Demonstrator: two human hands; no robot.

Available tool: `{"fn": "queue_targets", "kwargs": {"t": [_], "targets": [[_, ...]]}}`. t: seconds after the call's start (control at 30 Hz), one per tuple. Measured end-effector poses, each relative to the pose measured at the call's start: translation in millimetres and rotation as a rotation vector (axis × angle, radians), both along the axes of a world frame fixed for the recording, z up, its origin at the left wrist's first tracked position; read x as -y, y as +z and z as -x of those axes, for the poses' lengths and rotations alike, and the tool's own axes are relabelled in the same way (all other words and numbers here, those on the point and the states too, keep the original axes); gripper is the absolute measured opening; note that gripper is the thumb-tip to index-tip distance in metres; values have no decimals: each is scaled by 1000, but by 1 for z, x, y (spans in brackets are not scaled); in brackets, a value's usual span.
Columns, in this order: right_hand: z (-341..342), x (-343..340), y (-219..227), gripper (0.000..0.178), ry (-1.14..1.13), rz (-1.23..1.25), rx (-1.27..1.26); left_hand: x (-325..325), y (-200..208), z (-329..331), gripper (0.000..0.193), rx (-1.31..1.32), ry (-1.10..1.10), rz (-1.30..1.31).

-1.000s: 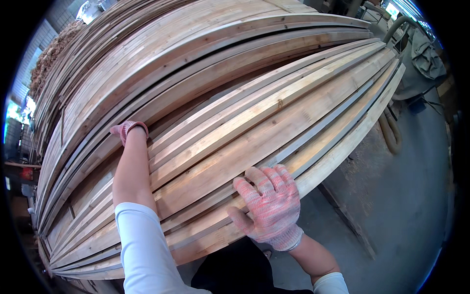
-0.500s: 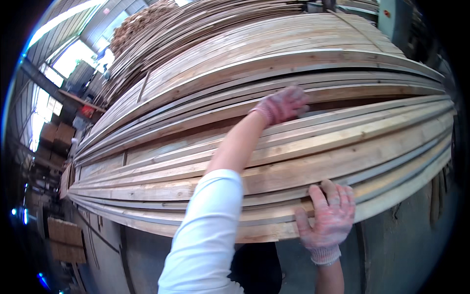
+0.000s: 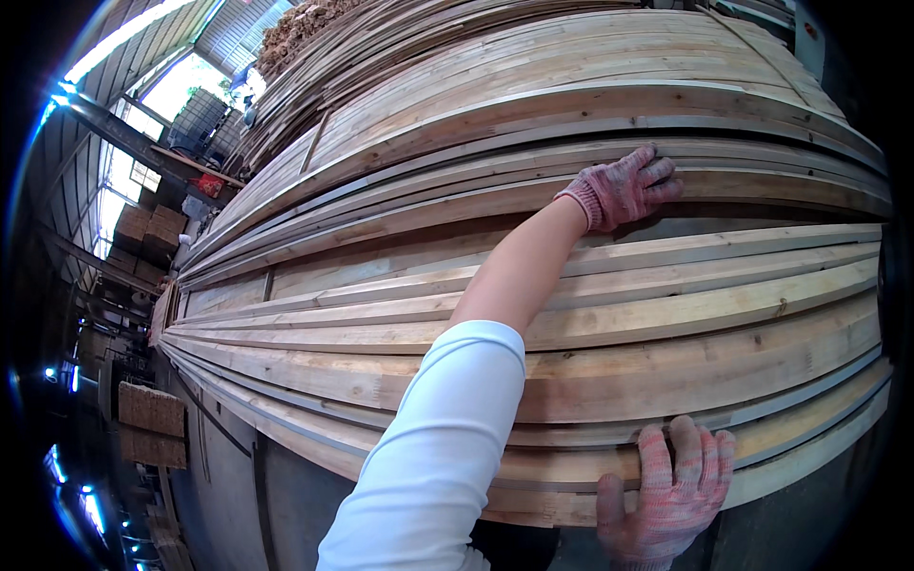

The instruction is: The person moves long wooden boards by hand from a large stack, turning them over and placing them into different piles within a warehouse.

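Observation:
My left hand (image 3: pixel 628 187), in a pink-and-white knit glove, reaches across to a long pale wooden board (image 3: pixel 514 203) beyond a dark gap. It rests on that board's edge with the fingers apart and slightly bent. What the thumb does on the near side is unclear. Closer to me, my right hand (image 3: pixel 670 490) wears a similar glove and lies over the front edge of the near boards (image 3: pixel 571 473), fingers spread and thumb out to the left. Several squared boards (image 3: pixel 685 285) lie lengthwise between my hands, some with small gaps between them.
Past the left hand, a wide layer of planks (image 3: pixel 571 67) is crossed by thin strips (image 3: pixel 317 141). Rougher, darker strips (image 3: pixel 381 81) are piled behind it. Blocks of stacked wood (image 3: pixel 152 411) stand at the left, and a green-grey machine (image 3: pixel 809 43) is at the far right.
My left hand has moved right and away from me, from over the gap onto the farther board. My right hand stays on the front boards. The view has shifted, so both appear farther right.

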State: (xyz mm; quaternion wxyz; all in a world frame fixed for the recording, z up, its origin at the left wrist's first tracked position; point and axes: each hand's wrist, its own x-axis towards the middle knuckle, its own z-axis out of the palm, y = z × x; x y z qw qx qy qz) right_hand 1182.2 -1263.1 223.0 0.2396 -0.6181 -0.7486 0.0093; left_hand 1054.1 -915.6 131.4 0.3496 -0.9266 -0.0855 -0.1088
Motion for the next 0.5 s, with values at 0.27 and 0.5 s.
{"fn": "queue_targets", "kwargs": {"t": [0.27, 0.5], "targets": [[-1, 7, -12, 43, 12, -14, -16, -22, 5, 4, 26, -47, -5, 26], [0, 4, -9, 43, 35, 58, -29, -73, 0, 4, 30, -77, 71, 5]]}}
